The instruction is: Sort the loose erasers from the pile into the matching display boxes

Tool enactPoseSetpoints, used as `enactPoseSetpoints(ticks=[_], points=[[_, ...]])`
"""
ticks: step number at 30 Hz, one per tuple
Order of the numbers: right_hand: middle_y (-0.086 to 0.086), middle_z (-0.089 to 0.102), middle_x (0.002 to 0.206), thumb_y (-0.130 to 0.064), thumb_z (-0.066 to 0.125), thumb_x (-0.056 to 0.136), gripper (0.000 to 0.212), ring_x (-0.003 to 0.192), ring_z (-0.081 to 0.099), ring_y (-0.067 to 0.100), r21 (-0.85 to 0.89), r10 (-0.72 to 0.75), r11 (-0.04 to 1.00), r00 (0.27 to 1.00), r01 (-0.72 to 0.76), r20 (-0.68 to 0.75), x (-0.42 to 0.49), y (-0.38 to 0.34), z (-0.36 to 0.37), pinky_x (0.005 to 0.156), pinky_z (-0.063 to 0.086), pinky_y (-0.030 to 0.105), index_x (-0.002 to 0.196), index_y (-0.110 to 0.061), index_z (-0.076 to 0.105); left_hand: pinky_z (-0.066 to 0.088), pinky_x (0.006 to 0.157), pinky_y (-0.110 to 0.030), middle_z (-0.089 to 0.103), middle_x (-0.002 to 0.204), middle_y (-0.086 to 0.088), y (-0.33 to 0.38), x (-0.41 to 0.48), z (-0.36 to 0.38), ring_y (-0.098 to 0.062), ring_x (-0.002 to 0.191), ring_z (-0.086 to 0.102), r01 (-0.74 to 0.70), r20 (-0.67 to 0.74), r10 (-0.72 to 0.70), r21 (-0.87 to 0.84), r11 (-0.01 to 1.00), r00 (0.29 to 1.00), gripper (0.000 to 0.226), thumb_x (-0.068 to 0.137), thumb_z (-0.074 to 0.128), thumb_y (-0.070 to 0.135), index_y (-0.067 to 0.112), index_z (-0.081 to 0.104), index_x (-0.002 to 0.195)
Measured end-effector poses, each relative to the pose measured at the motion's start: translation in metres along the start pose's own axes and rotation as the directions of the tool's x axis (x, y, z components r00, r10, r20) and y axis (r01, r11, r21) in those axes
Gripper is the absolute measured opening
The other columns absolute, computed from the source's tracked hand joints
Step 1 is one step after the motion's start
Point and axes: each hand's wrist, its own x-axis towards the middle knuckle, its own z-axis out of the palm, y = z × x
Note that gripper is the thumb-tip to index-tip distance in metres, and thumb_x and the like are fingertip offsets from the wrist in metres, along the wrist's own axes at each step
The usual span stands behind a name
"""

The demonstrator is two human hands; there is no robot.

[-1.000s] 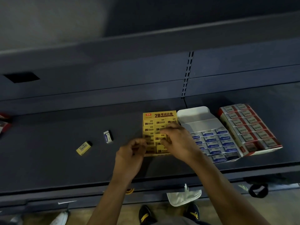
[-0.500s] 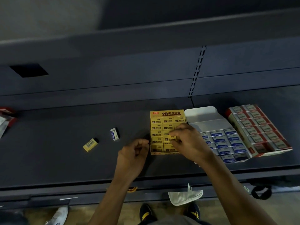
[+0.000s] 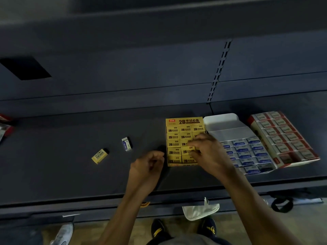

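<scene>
A yellow display box [image 3: 184, 122] of yellow 2B erasers stands open on the dark shelf [image 3: 70, 174]. My right hand [image 3: 208, 153] lies over its right side, fingertips pinching a yellow eraser [image 3: 186, 150] in a lower row. My left hand [image 3: 147, 167] hovers just left of the box, fingers loosely curled, holding nothing. To the right sit a white box [image 3: 228, 128] of blue-and-white erasers and a red box [image 3: 283, 137]. A loose yellow eraser [image 3: 100, 155] and a loose blue-and-white eraser [image 3: 126, 144] lie on the shelf to the left.
Red packets [image 3: 4, 126] sit at the shelf's far left edge. The shelf's back wall rises behind the boxes. Below the shelf's front lip hang a white bag [image 3: 200, 212] and a black loop [image 3: 282, 204]; shoes stand on the floor.
My left hand has drawn back from the yellow box's left edge. My right hand stays on the yellow erasers, shifted slightly toward the front rows.
</scene>
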Motion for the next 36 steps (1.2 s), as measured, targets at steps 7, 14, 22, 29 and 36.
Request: enactPoseSetpoints(ticks=[7,14,22,29,36], points=[[0.005,0.059,0.104,-0.017,0.074,0.076,0.023,0.096,0.056,0.018,0.014,0.049,0.999,0.997,-0.049,-0.06,-0.001,-0.001,0.008,0.077,0.05,0.025,0.097,-0.012,0.066,0.044,0.069,-0.009,0.059,0.098,0.005,-0.008,0.006,0.015,-0.003,0.072,0.058,-0.285,0.103,0.267,0.263,0.922,0.958,0.022,0.089,0.062,0.027,0.035,0.069,0.108],[0.003,0.063,0.107,-0.02,0.068,0.082,0.02,0.098,0.059,0.016,-0.005,0.073,0.997,0.994,-0.073,-0.077,0.003,-0.014,0.005,0.077,0.05,0.024,0.101,-0.013,0.066,0.051,0.072,-0.024,0.059,0.1,0.002,-0.011,0.01,0.017,-0.008,0.077,0.059,-0.309,0.097,0.294,0.294,0.904,0.951,0.023,0.09,0.06,0.031,0.03,0.068,0.111],[-0.002,0.062,0.105,-0.027,0.059,0.089,0.022,0.095,0.059,0.014,0.09,-0.015,0.996,0.999,0.019,-0.048,0.035,-0.082,0.024,0.077,0.046,0.025,0.108,-0.019,0.065,0.056,0.069,-0.03,0.067,0.092,-0.003,-0.043,0.013,-0.046,-0.017,0.078,0.065,-0.226,-0.145,0.305,0.402,0.887,0.941,0.02,0.082,0.067,0.021,0.019,0.072,0.101],[0.001,0.066,0.1,-0.034,0.06,0.087,0.023,0.093,0.06,0.018,0.131,0.026,0.991,1.0,-0.027,0.012,0.077,-0.132,0.075,0.069,0.038,0.023,0.102,-0.017,0.065,0.044,0.082,-0.04,0.062,0.106,-0.015,-0.1,0.018,-0.095,-0.036,0.094,0.057,0.025,-0.292,0.217,0.646,0.763,0.931,0.036,0.072,0.076,0.018,0.008,0.067,0.105],[0.008,0.057,0.115,-0.03,0.062,0.086,0.032,0.109,0.047,0.025,0.065,0.075,0.995,0.996,-0.072,-0.04,0.093,-0.147,0.104,0.088,0.04,0.03,0.112,-0.011,0.057,0.044,0.083,-0.043,0.067,0.098,-0.016,-0.118,0.02,-0.108,-0.035,0.094,0.06,0.074,-0.327,0.178,0.63,0.773,0.928,0.023,0.075,0.077,0.02,0.007,0.071,0.093]])
